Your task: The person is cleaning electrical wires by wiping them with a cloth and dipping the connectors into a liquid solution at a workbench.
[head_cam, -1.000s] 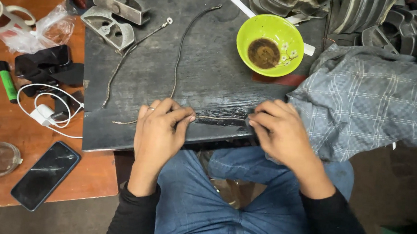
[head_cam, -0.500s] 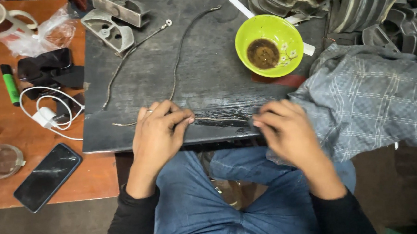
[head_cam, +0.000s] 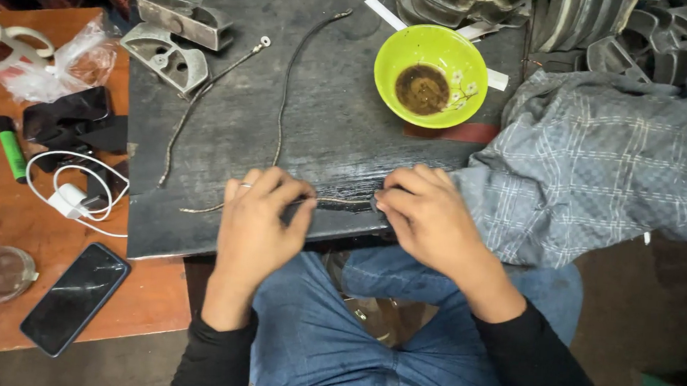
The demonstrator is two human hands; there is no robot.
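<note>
Head view, green bowl (head_cam: 431,74), grey cloth (head_cam: 603,167), phone (head_cam: 74,297)

lime-green bowl (head_cam: 431,74) with brown dregs, grey plaid cloth (head_cam: 603,167), dark grey board (head_cam: 324,127), orange-brown table (head_cam: 3,218), black phone (head_cam: 74,297), green marker (head_cam: 13,148), white cable (head_cam: 70,190), blue jeans (head_cam: 333,337)

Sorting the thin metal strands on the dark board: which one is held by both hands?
The short strand at the board's near edge, stretched between left hand and right hand; the two longer strands lie untouched farther back.
</note>
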